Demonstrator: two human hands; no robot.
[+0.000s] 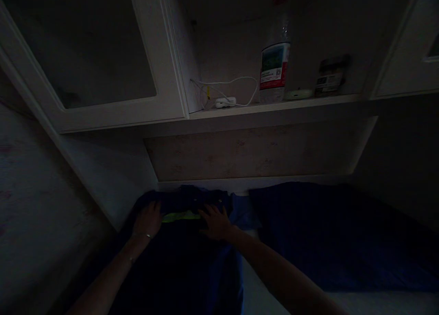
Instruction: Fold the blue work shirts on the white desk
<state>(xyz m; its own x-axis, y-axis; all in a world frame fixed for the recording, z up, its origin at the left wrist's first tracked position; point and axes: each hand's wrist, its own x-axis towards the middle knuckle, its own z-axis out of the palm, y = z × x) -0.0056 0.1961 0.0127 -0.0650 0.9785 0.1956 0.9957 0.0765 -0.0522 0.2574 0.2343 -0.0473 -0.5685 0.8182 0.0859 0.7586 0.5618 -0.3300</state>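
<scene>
The scene is very dark. A dark blue garment (181, 260) with a bright yellow-green strip (180, 216) lies on the bed in front of me. My left hand (148, 220) rests flat on the garment's upper left part, just left of the strip, fingers stretched out. On the right end of the strip my right hand (215, 222) presses down with fingers spread. Neither hand grips anything that I can make out.
A dark blue pillow or blanket (325, 232) lies to the right. Above is a shelf (274, 107) with a plastic bottle (274, 68), a white cable and charger (224, 101) and small items. A white cabinet door (103, 63) hangs at upper left.
</scene>
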